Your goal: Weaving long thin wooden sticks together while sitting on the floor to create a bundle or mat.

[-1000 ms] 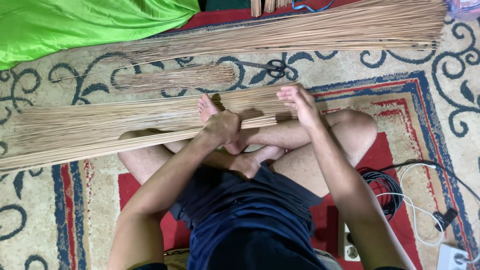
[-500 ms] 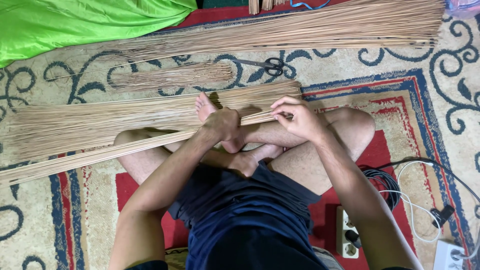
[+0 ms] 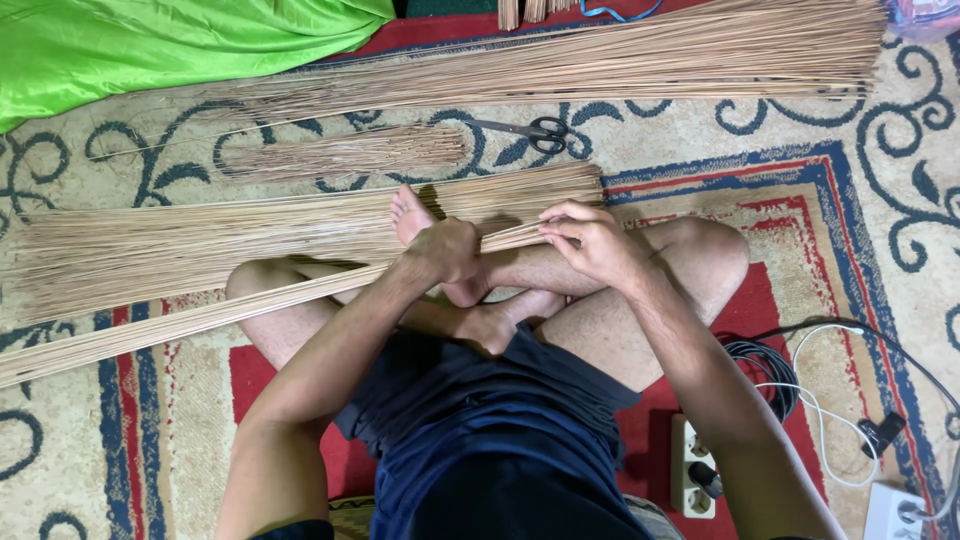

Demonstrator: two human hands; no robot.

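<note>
Hands on a thin bundle of long tan sticks point(image 3: 180, 325), pulled from the wide layer of tan sticks point(image 3: 200, 245) across the patterned carpet point(image 3: 880, 190).
Left hand point(image 3: 445, 250) fisted around the bundle above the crossed legs; right hand point(image 3: 590, 240) pinching its near end, fingers curled. Bundle runs off the carpet's left edge, its far end cut off. Black-handled scissors point(image 3: 530, 130) lie beyond, near a short sheaf of tan sticks point(image 3: 345, 155); green cloth point(image 3: 150, 45) at far left corner.
</note>
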